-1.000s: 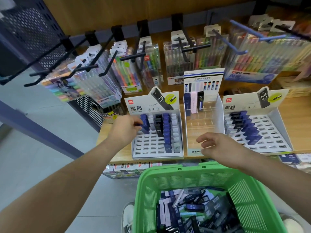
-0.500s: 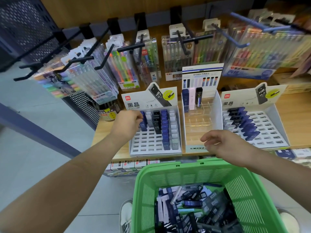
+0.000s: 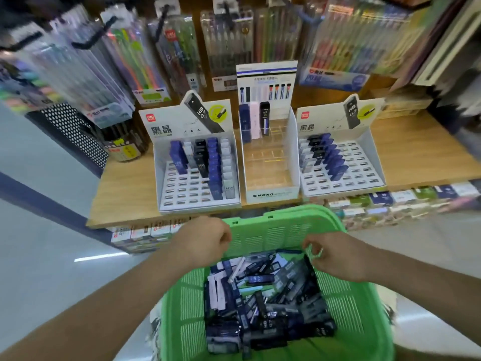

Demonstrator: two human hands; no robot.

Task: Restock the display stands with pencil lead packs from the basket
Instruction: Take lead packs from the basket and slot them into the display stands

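My left hand (image 3: 205, 241) is hovering clenched at the left rim of the green basket (image 3: 286, 230), showing nothing inside it. The left stand (image 3: 182, 188), middle stand (image 3: 270, 195) and right stand (image 3: 359, 162) are sitting partly filled on the shelf (image 3: 125, 199). Pencil lead packs (image 3: 260, 303) are lying heaped in the basket. My right hand (image 3: 335, 256) is curling at the right rim; I cannot tell whether it is grasping anything.
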